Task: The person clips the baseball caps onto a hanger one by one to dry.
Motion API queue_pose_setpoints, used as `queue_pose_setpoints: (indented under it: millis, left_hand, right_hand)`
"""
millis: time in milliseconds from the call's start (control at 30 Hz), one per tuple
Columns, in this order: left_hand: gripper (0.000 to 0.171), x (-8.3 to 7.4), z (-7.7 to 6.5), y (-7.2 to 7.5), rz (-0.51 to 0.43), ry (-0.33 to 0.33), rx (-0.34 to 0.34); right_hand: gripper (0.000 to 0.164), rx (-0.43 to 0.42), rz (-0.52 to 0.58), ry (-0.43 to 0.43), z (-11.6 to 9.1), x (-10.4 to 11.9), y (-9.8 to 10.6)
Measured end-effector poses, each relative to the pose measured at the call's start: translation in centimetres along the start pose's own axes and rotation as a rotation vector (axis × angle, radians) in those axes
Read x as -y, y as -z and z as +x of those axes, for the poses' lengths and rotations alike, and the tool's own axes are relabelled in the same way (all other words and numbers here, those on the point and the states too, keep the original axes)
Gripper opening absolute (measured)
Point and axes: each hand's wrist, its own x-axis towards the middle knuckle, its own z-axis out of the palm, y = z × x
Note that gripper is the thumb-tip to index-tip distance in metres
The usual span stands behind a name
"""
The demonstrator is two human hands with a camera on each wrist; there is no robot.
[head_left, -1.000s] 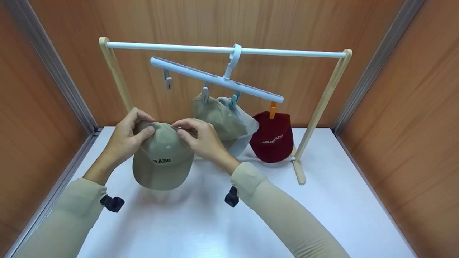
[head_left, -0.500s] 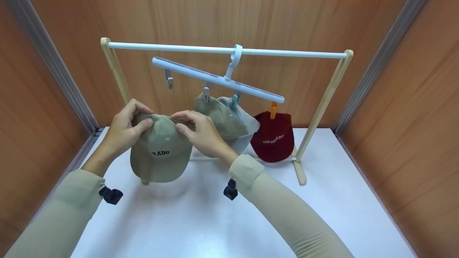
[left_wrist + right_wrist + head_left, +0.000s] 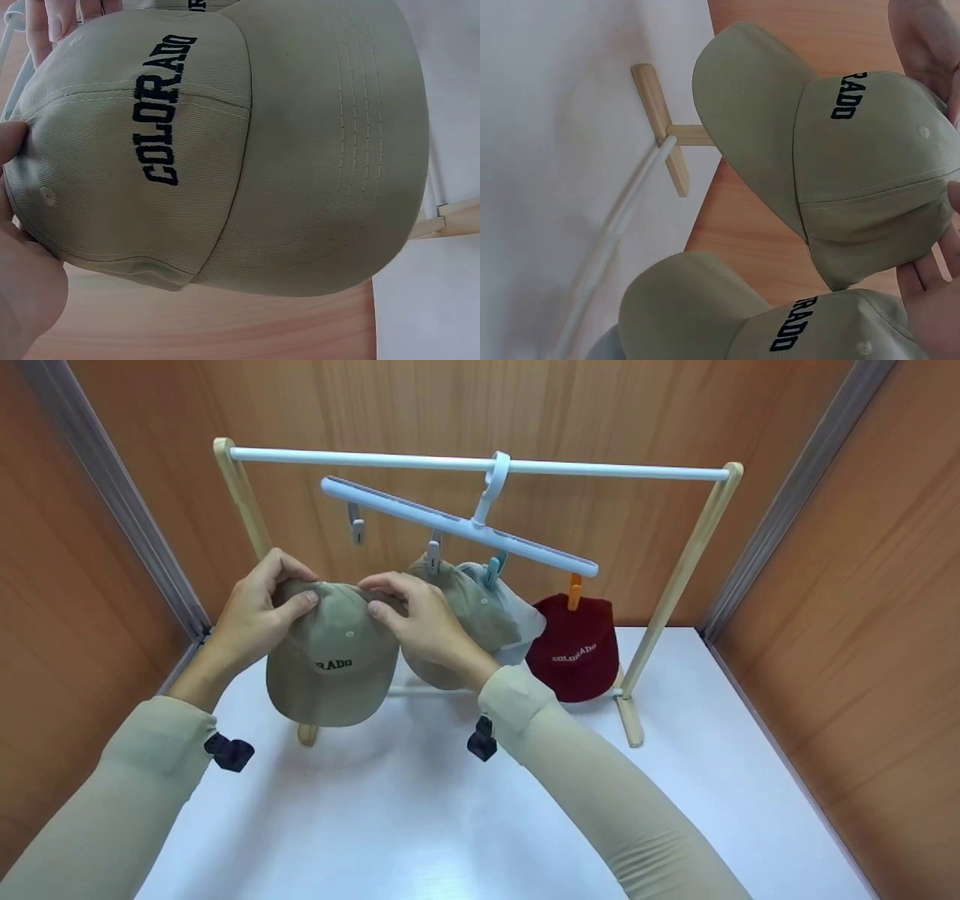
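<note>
An olive-green baseball cap [image 3: 337, 637] with dark COLORADO lettering hangs brim down between both hands, left of the other caps. My left hand [image 3: 259, 604] pinches its crown edge at the left, thumb in front. With thumb and fingers my right hand [image 3: 420, 619] pinches the crown's other side. Above the cap, a grey clip [image 3: 357, 531] on the left end of the light-blue hanger [image 3: 427, 516] holds nothing. A second olive cap [image 3: 469, 611] hangs from another grey clip [image 3: 433, 555], partly behind my right hand.
A pale cap [image 3: 529, 619] hangs from a teal clip [image 3: 493, 570], and a maroon cap [image 3: 576, 652] from an orange clip [image 3: 574, 592]. The hanger tilts down to the right on the white rail [image 3: 615, 469] of a wooden-legged rack [image 3: 682, 577], over a white table [image 3: 420, 825].
Both hands have lifted the olive cap upward and slightly left, toward the hanger. Their hold on it looks the same. The other caps hang as before.
</note>
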Motion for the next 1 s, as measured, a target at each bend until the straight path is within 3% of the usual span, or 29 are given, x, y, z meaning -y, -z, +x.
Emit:
queue_pose_setpoints:
  millis: [200,433,667,1000]
  left_hand:
    - [0.023,-0.4,0.5,0.2,-0.005,-0.014,-0.010]
    - [0.024,-0.5,0.8,0.4,-0.002,-0.023,-0.020]
    - [0.023,-0.3,0.7,0.3,-0.002,-0.019,-0.020]
    - [0.022,-0.5,0.6,-0.1,-0.013,-0.001,-0.013]
  right_hand:
    - [0.050,-0.067,-0.020,-0.077,1.6,0.9,0.8]
    - [0.073,-0.001,0.069,-0.239,4.0,2.4,1.3]
    - [0.071,0.064,0.213,-0.277,5.4,2.8,0.9]
    - [0.056,-0.003,0.280,-0.283,5.6,3.8,0.9]
